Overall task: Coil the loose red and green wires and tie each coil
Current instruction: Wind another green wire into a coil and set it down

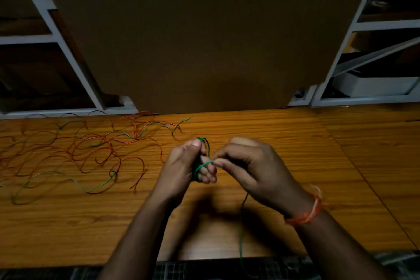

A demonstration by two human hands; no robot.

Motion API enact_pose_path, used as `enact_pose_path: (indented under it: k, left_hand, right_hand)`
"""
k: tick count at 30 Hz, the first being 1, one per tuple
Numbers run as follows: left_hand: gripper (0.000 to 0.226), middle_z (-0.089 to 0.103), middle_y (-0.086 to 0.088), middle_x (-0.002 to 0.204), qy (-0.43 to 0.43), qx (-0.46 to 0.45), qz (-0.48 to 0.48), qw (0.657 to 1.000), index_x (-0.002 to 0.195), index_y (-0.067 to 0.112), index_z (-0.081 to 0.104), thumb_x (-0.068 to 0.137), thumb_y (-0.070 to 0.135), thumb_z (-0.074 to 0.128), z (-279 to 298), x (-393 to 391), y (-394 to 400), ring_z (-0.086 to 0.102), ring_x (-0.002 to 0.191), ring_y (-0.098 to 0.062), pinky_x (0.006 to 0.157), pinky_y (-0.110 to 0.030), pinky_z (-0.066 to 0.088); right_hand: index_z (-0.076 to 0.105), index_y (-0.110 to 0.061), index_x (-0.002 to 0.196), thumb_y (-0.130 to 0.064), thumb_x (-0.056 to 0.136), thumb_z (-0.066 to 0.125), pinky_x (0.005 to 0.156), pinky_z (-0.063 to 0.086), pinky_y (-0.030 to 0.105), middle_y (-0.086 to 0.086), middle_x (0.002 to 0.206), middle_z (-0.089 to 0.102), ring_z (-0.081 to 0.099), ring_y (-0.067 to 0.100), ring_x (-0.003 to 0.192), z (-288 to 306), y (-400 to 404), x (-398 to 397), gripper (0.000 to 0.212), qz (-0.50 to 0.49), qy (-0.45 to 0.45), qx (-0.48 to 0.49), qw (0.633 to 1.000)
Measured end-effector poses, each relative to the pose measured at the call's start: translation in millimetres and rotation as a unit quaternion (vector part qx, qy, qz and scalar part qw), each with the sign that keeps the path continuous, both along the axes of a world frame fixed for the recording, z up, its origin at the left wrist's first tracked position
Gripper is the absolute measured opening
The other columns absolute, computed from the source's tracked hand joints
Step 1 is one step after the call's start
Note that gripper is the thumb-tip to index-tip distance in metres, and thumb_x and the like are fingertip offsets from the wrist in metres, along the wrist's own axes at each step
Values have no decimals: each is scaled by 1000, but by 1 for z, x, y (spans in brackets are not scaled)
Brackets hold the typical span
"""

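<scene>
My left hand point(185, 166) grips a small green wire coil point(202, 143) over the middle of the wooden table point(295, 143), thumb pressed on its top loops. My right hand point(247, 166) pinches a strand of the same green wire point(205, 164) right beside the left fingers. The wire's free tail point(241, 229) hangs down from under the right hand past the table's front edge. Loose red wires point(91, 148) and green wires point(68, 179) lie tangled on the table to the left of both hands.
A large brown board point(204, 41) stands upright behind the table. White metal shelf frames point(68, 52) flank it on both sides. An orange thread band point(306, 213) circles my right wrist. A dark grid surface point(172, 268) shows below the table's front edge.
</scene>
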State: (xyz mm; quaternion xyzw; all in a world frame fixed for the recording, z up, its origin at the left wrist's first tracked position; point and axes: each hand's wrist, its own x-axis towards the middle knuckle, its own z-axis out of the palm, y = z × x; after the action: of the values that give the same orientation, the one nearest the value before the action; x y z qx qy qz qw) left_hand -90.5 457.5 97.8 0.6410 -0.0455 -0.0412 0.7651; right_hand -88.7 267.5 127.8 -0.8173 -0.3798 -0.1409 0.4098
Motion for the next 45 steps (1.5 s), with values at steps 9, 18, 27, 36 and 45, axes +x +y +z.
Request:
enact_pose_path:
  k: [9, 18, 27, 36, 45]
  left_hand:
    - [39, 22, 4, 56, 70, -138, -88, 984, 82, 11, 60, 98, 44, 47, -4, -3, -3, 15, 45, -8, 44, -20, 14]
    - [27, 26, 10, 52, 98, -256, -115, 955, 75, 18, 53, 97, 34, 52, 2, -6, 3, 13, 44, -5, 40, -18, 14]
    - [25, 22, 12, 54, 163, -394, -169, 889, 79, 18, 56, 100, 28, 47, -5, -6, 5, 18, 43, -3, 44, -17, 18]
    - [38, 29, 9, 50, 108, -497, -32, 860, 77, 20, 53, 108, 24, 32, -3, 1, 55, 21, 44, -4, 44, -17, 23]
    - [32, 33, 10, 53, 92, -392, 117, 908, 83, 17, 51, 109, 29, 35, -2, -1, 36, 32, 42, -2, 43, -14, 27]
  right_hand:
    - [76, -18, 100, -11, 92, 74, 79, 58, 30, -6, 94, 73, 69, 13, 92, 3, 11, 29, 10, -27, 116, 142, 983]
    - [65, -17, 86, -44, 102, 47, 71, 37, 22, -19, 80, 52, 49, -1, 76, -41, 22, 26, 36, -37, 253, 122, 959]
    - [57, -12, 85, -35, 103, 50, 50, 33, 24, 2, 68, 47, 39, 9, 55, -47, 24, 11, 30, -4, 367, 242, 898]
    - [65, -7, 95, 5, 89, 70, 52, 39, 18, -8, 68, 61, 49, 9, 60, -97, -38, -6, 15, -129, 379, 257, 879]
    - [77, -27, 87, -22, 88, 75, 68, 46, 18, -15, 84, 70, 66, 8, 82, -59, -30, -28, 6, -99, 131, 22, 986]
